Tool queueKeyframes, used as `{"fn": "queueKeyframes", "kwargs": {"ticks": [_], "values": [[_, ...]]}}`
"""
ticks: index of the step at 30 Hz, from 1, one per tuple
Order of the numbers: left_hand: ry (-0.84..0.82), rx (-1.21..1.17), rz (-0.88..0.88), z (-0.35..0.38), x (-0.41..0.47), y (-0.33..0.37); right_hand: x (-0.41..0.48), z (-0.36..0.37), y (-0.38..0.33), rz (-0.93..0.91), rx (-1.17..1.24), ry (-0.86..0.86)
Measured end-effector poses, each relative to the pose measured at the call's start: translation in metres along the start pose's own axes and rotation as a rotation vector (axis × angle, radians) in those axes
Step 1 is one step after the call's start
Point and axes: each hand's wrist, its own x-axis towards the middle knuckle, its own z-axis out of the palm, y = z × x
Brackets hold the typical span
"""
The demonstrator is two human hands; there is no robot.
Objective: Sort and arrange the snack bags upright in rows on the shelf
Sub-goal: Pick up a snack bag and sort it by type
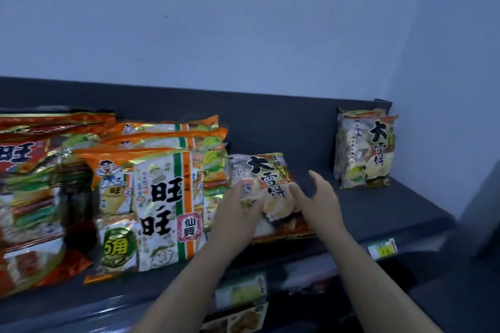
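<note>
A pale snow-cracker bag (266, 184) stands upright mid-shelf, leaning against a row of orange-and-white cracker bags (159, 197). My left hand (238, 213) lies flat on the pale bag's front lower left, fingers straight. My right hand (316, 197) is at the bag's right edge, thumb touching it and fingers spread, gripping nothing. Two more pale bags (365, 151) stand upright at the far right of the dark shelf (378, 205). Red-and-green bags (29, 189) stand at the far left.
A dark back panel (270, 121) runs behind the shelf, with a white wall above. Price labels (382, 247) hang on the shelf's front rail. Bare shelf lies between the middle bag and the right-hand pair.
</note>
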Motion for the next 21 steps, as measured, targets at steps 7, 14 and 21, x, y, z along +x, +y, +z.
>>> {"fn": "queueKeyframes", "kwargs": {"ticks": [7,14,21], "values": [[0.143,0.080,-0.295,0.059,0.059,0.011,0.066,-0.007,0.040,0.110,0.087,-0.327],[0.335,-0.287,-0.409,0.072,0.075,0.019,0.094,-0.020,0.064,0.036,0.201,-0.267],[0.269,-0.384,-0.131,0.110,0.100,0.071,0.110,-0.091,0.079,-0.060,0.343,-0.052]]}}
